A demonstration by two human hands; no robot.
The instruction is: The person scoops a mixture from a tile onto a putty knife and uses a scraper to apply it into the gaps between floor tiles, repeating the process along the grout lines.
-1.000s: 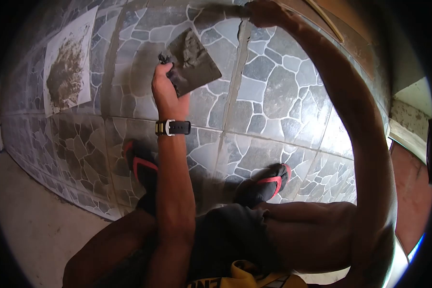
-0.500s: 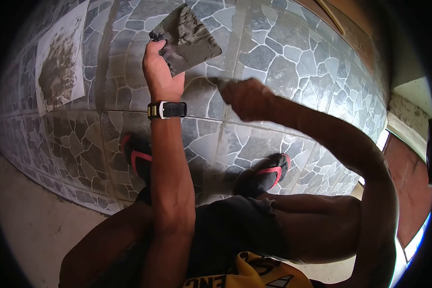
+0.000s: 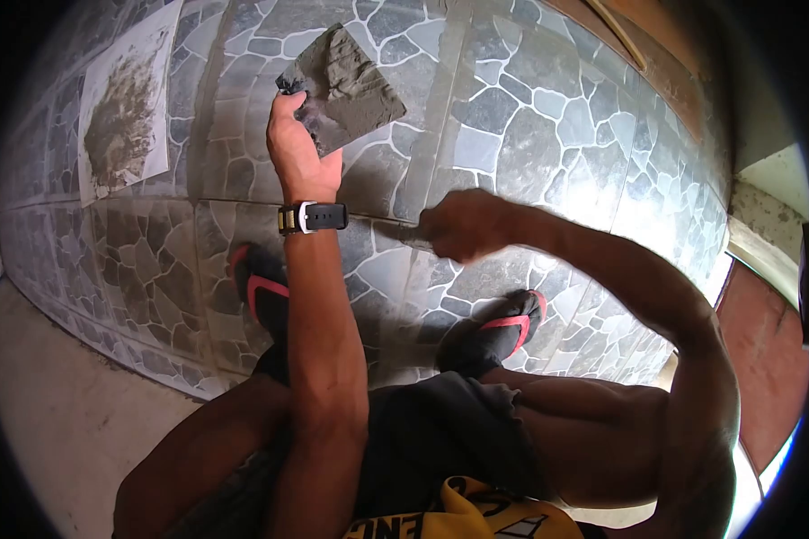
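My left hand (image 3: pixel 301 148) grips a flat square board (image 3: pixel 319 135) by its near-left edge, thumb on top. A ridged heap of wet grey mortar (image 3: pixel 352 72) lies on the board. My right hand (image 3: pixel 463 225) is closed round a small narrow-bladed tool (image 3: pixel 400 232), which is blurred and mostly hidden by the fingers. Its blade points left, close over the joint between the patterned floor tiles (image 3: pixel 368 269), a little below the board. On my left wrist sits a black watch (image 3: pixel 313 217).
A white sheet (image 3: pixel 157 148) smeared with grey mortar lies on the floor at the left. My feet in black sandals with red straps (image 3: pixel 512 322) stand on the tiles. A brown panel (image 3: pixel 620 40) edges the floor at the top right; bare concrete (image 3: pixel 72 359) is at lower left.
My right hand has moved down and toward me, and its blade now points left over the tile joint. The left hand and board have shifted slightly down in view.
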